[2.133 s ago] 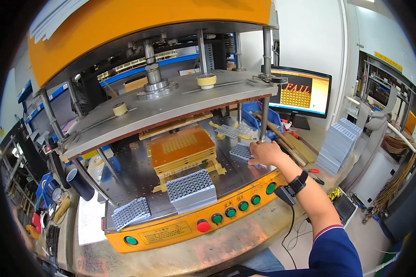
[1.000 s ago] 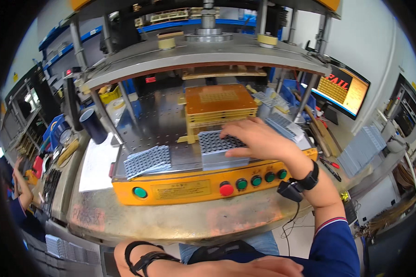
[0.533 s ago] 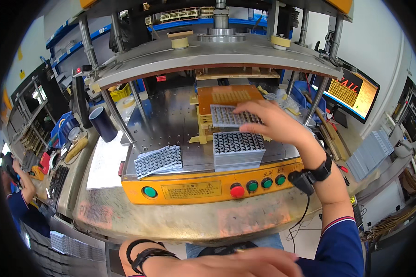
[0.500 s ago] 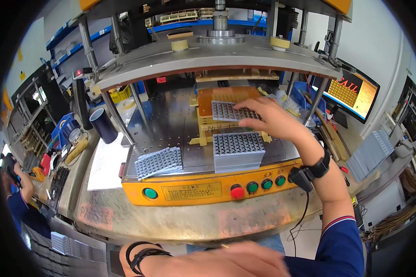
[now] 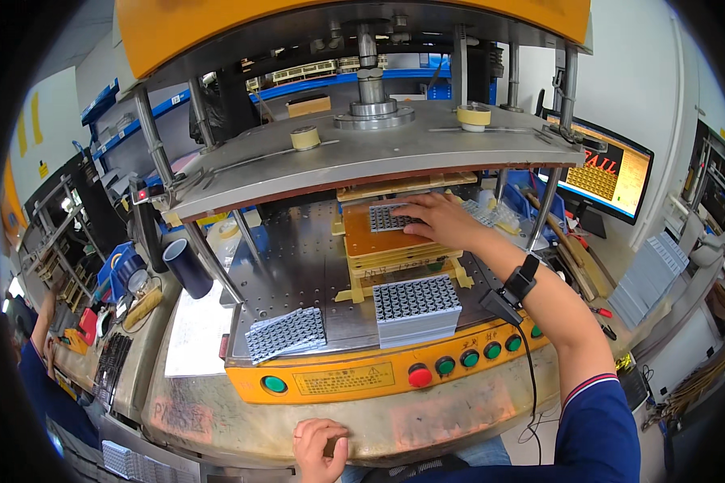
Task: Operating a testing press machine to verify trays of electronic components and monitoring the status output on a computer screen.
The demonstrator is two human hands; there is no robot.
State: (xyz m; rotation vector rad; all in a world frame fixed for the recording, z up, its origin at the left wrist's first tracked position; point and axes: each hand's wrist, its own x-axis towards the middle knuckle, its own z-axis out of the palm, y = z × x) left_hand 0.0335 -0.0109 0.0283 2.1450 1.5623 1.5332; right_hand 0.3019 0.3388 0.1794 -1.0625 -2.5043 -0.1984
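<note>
My right hand [image 5: 439, 219] is at the orange-topped fixture [image 5: 370, 244] under the press plate. Its fingers lie over a grey panel with rows of round cells [image 5: 385, 218], with the thumb by the near edge; part of the panel is hidden under the hand. The panel appears to rest on the fixture. Down at the bench's front edge, my left hand [image 5: 321, 447] is loosely curled, and nothing shows in it. A neat stack of similar panels [image 5: 417, 310] stands in front of the fixture. Left of it lies a smaller, fanned pile [image 5: 286, 334].
The steel press plate [image 5: 379, 153] hangs over the work on posts. Green and red buttons [image 5: 420, 375] line the yellow front panel. A dark blue cylinder [image 5: 188, 268] stands at left, a monitor [image 5: 608, 173] at right. Another person's arm [image 5: 44, 322] shows far left.
My right hand has taken the panel from above the fixture down onto its orange top. My left hand, blurred before, has moved left and down and is curled. The view has shifted.
</note>
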